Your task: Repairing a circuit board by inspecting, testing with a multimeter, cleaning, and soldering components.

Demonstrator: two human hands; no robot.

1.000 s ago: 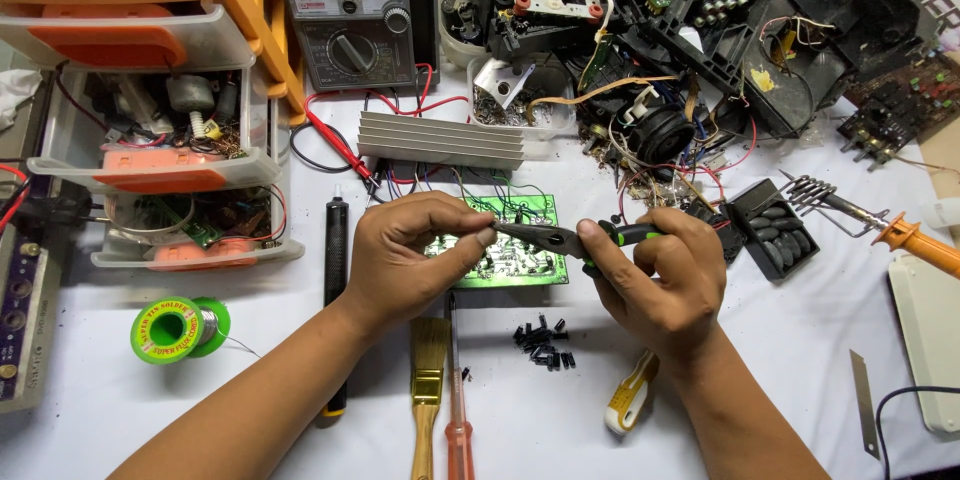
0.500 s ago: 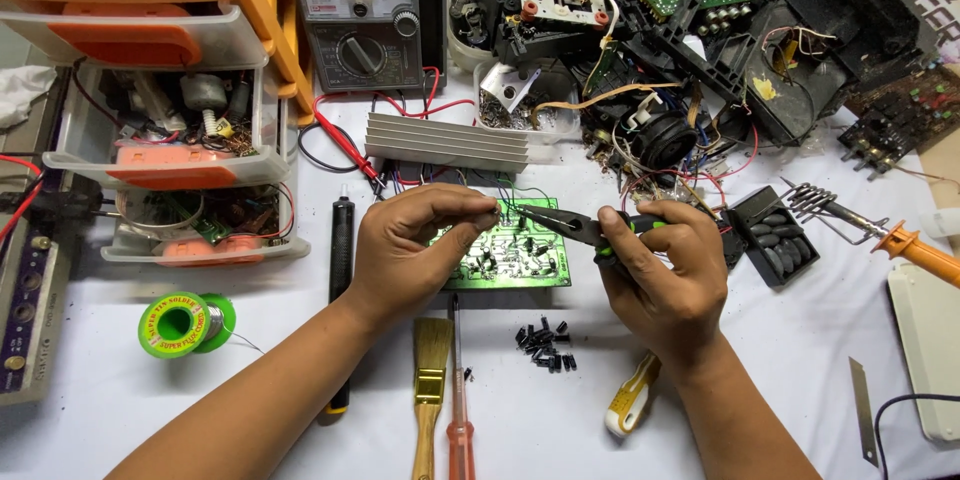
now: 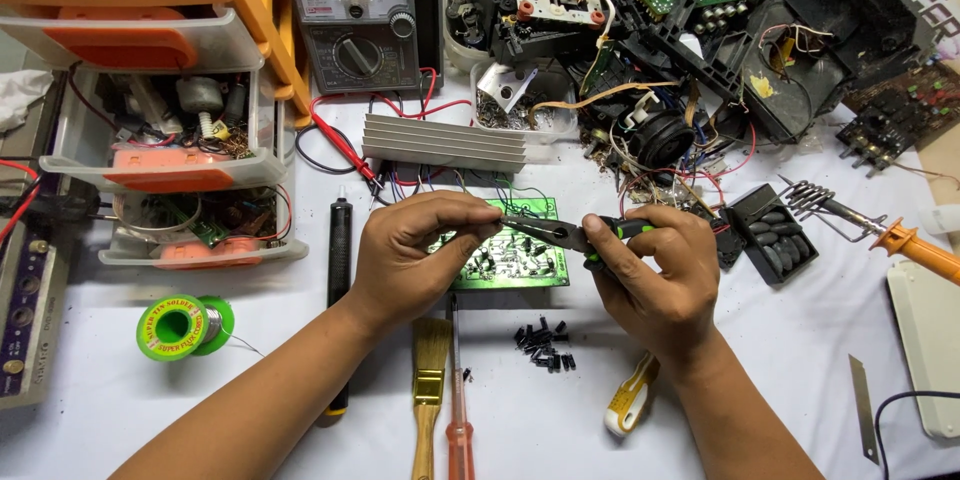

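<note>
The right hand [image 3: 662, 275] is closed around the green-and-black handles of slim needle-nose pliers [image 3: 560, 232], whose tips point left toward the left hand [image 3: 415, 252], while that hand's fingers [image 3: 470, 212] are curled together over the upper edge of a green rectangular circuit board [image 3: 515, 252] lying flat on the white tabletop [image 3: 770, 360]. Whether the pliers' tips pinch anything is too small to tell. Just below the board lies a small heap of black cylindrical components [image 3: 545, 345], with a yellow-bristled flat brush [image 3: 430, 380] and a red-handled screwdriver [image 3: 459, 410] under the left wrist.
</note>
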